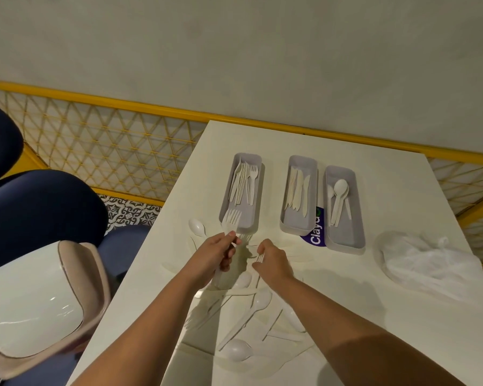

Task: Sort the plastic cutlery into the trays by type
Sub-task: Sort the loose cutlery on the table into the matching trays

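Left hand (216, 256) holds fork (231, 220), tines pointing away.

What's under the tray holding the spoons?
A purple label with white lettering pokes out from under the spoon tray at its near left corner. The tray covers the rest, hiding the full wording.

Dim warm light, soft shadows, wide-angle edge distortion.

- You face a plain pale wall (234, 51), evenly lit.
- Yellow rail (123, 103) tops a lattice panel (109, 151) below it.
- Your left: dark blue chairs (39, 207), glossy white seat (34, 307), patterned floor tiles (129, 213).
- White table (374, 316) below you.
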Motion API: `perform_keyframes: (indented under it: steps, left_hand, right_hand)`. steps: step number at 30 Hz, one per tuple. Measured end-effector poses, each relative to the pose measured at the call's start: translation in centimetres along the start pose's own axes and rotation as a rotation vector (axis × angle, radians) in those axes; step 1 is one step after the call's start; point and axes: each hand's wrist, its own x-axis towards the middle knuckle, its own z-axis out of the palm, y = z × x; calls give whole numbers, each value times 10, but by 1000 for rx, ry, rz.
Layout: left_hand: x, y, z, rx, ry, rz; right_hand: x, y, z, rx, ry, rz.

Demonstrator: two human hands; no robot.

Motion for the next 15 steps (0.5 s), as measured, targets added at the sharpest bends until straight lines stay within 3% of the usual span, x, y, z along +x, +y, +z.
perform_keyframes:
  steps: [6, 10, 15]
  left_hand:
    - [6, 1, 0, 1, 30, 38]
    - [11, 5, 9, 61, 19, 41]
    - [15, 13, 16, 158, -17, 70]
  right_hand:
    - [-4, -21, -21, 224, 91, -175]
    - [-2, -45, -35, 181, 162, -287]
    - [3, -63, -45, 156, 198, -248]
